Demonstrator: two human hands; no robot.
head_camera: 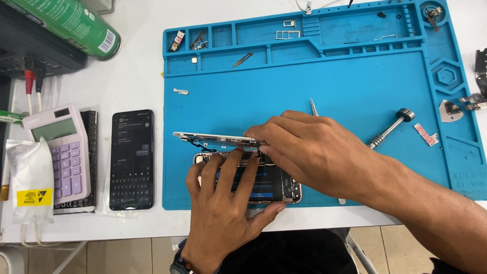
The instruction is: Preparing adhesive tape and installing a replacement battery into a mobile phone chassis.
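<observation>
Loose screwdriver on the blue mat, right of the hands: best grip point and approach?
Grip the screwdriver on its knurled shaft, probably from above, pinching across it. It lies flat and diagonal on the blue mat, round cap up-right, tip hidden behind the right hand. The shaft's sides are clear; the small metal plate lies apart.

A black smartphone (pixel 131 159) lies at about nine o'clock on the white table, its lit dark screen showing a message list above a keyboard. Further left at nine, a lilac calculator (pixel 62 155) has a small grey-green display (pixel 54 129) at its top. A white pouch (pixel 31 180) at eight o'clock bears a square yellow label (pixel 34 197) with a black triangle. At eleven o'clock a green spray can (pixel 71 23) lies tilted, with a white barcode label (pixel 106 41) near its end. At six o'clock, the opened phone's black battery (pixel 261 182) shows a blue band.
</observation>
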